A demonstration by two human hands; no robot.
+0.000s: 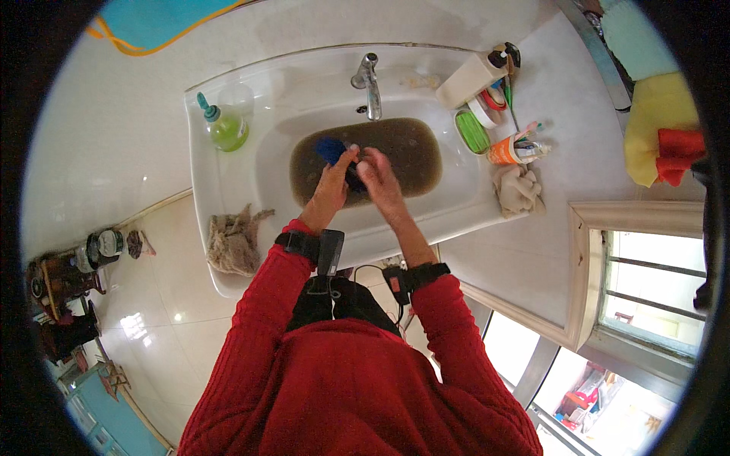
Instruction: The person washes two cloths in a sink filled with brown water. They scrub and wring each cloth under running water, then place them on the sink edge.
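Observation:
Murky brown water (408, 145) stands in the bowl of a white ceramic washbasin (274, 137) before me. My left hand (329, 191) is over the water and grips a wet dark blue item (329, 149), which looks like cloth. One bright blue end juts out to the left past my fingers, and a darker part lies between my two hands. Close against it on the right is my right hand (381, 175), blurred, with bent fingers. Whether those fingers hold the item cannot be told. A chrome tap (372, 91) rises behind the bowl.
A green soap pump bottle (228, 132) stands on the left rim, above a crumpled brown rag (234, 242). Along the right rim are a beige pump bottle (472, 80), a green soap bar (472, 131), an orange cup (502, 151) with toothbrushes, and a pale cloth (516, 189).

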